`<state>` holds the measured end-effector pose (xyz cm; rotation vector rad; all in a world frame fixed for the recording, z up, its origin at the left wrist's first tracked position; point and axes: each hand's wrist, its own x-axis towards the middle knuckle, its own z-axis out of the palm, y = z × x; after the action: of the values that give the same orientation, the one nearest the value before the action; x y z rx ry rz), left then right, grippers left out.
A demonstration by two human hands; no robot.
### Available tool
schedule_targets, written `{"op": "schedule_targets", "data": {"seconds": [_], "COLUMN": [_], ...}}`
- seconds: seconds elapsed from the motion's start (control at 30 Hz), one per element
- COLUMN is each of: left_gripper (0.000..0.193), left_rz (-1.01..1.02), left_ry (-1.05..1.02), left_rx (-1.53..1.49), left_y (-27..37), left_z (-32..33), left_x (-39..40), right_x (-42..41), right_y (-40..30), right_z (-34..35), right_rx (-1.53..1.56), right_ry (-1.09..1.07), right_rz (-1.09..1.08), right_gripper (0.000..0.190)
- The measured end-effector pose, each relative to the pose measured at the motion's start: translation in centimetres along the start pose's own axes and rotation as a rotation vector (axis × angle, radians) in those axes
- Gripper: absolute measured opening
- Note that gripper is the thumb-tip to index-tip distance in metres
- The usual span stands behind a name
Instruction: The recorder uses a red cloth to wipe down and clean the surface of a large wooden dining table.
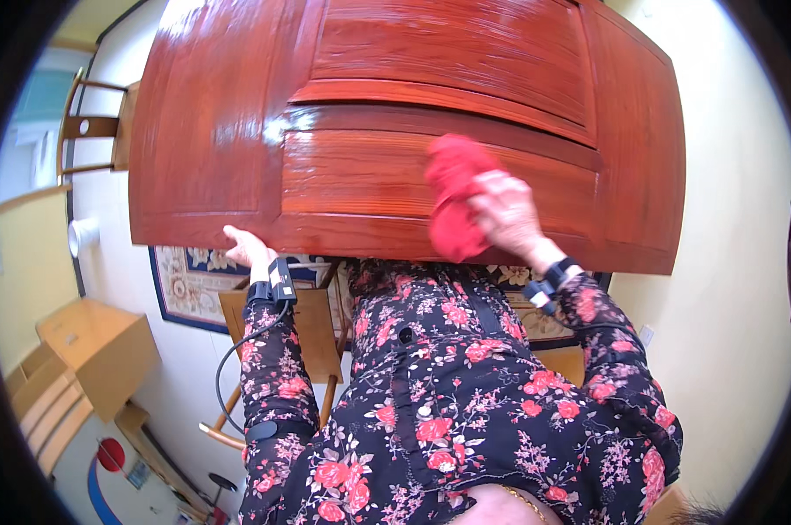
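Note:
A glossy reddish-brown wooden table with inset panels stretches out before me. My right hand grips a bunched red cloth, which lies against the tabletop near the front edge, right of the middle. The hand and cloth look slightly blurred. At the table's front left edge, my left hand rests with its thumb over the top; its other fingers are partly hidden, and I see nothing held in it. Each wrist wears a dark strap with a small device and a cable.
A wooden chair stands close at my left, another chair beyond the table's left end. A patterned rug lies under the table. On the left are a white bin and a light wooden cabinet.

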<state>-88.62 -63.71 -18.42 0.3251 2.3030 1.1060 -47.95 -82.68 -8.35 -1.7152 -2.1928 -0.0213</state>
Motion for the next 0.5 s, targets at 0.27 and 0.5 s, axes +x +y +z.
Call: {"op": "schedule_targets", "data": {"seconds": [0.27,0.5], "left_gripper": [0.084,0.089], "left_rz": [-0.068,-0.008], "left_ry": [0.131,0.116], "left_rx": [0.261,0.337], "left_y": [-1.4,-1.5], "left_z": [-3.6,-2.6], "left_x": [2.8,1.2], "right_x": [-3.2,12.1], "right_y": [9.8,-3.7], "right_z": [0.5,5.4], "right_rx": [-0.748,0.007], "right_ry": [-0.034,0.113], "right_rz": [0.857,0.006], "right_gripper": [0.027,0.014]}}
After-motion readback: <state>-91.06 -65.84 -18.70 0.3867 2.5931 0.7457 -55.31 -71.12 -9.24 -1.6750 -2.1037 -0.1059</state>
